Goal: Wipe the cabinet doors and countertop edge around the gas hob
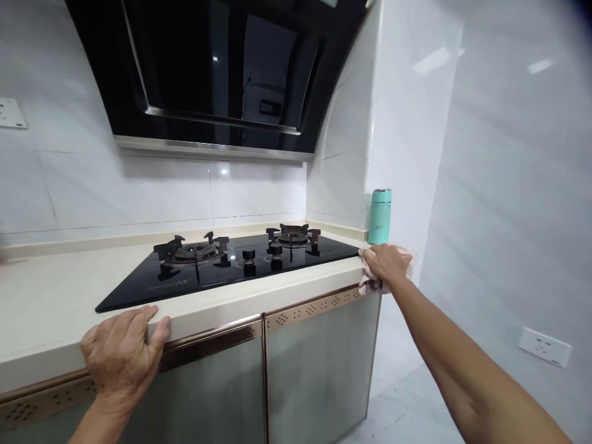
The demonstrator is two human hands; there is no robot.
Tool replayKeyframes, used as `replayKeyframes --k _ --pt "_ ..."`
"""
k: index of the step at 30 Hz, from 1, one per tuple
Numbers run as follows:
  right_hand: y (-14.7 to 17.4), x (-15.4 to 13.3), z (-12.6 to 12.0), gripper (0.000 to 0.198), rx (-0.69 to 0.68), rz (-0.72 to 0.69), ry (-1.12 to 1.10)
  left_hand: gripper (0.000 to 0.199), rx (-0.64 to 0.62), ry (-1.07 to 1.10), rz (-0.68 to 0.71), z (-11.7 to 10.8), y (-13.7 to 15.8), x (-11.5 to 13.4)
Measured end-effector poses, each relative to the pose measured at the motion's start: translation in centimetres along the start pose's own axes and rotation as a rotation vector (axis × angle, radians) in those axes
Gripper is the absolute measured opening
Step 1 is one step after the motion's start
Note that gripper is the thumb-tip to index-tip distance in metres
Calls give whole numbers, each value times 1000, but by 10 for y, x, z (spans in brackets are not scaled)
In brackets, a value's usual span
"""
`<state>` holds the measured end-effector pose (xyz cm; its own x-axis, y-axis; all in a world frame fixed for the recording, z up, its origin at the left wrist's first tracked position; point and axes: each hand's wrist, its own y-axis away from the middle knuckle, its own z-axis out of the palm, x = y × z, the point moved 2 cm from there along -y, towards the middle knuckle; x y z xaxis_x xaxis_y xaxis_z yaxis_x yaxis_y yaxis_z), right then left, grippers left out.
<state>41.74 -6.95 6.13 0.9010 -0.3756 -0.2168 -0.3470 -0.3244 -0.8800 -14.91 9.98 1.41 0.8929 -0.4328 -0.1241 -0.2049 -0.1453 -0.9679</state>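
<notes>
My right hand (387, 260) presses a pale cloth (370, 282) with a purple patch onto the right front corner of the cream countertop (296, 283). Part of the cloth hangs over the edge, and the palm hides the rest. Just behind that hand stands a mint-green flask (380, 217), upright. My left hand (123, 348) rests on the counter's front edge with its fingers laid over the top and the thumb apart; it holds nothing. Between the hands lies the black glass gas hob (231, 274), its near left corner close to my left fingers.
Two burners, the left burner (193, 251) and the right burner (293, 237), rise from the hob with control knobs (248, 256) in front. A black range hood (208, 74) overhangs it. Below are glass cabinet doors (319, 357). A wall socket (546, 346) sits low on the right.
</notes>
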Motion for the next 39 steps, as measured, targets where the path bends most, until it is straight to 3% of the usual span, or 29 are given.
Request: replayKeyframes --k 3,5,11,15,17,19,23,27,33,37,39 --pt "20 -42 -1 46 -39 52 66 27 -29 21 -25 -2 -1 4" --pt "34 -86 1 40 -71 17 71 27 -51 45 -52 -4 -2 6" --pt "81 -278 5 41 -134 -244 -46 27 -51 109 -34 -7 -2 6" --pt "113 -398 2 40 -62 -458 -220 26 16 112 60 -7 1 -1" --pt "121 -436 -1 37 -11 -522 -288 28 48 110 111 -7 1 -4" --pt "123 -453 -5 34 -6 -559 -327 31 51 112 143 -9 1 -6" --pt "113 -439 -14 35 -107 -660 -361 31 22 119 154 -15 -2 -5" --pt "91 -384 -15 38 -318 -586 -347 27 15 130 135 -19 -3 -1" --pt "46 -250 -9 46 -453 -255 -278 24 20 148 80 -17 -2 1" --pt "4 -148 5 42 -581 104 -15 20 67 143 38 -13 -1 4" --pt "-17 -111 11 44 -600 195 78 18 107 134 8 -11 -1 7"
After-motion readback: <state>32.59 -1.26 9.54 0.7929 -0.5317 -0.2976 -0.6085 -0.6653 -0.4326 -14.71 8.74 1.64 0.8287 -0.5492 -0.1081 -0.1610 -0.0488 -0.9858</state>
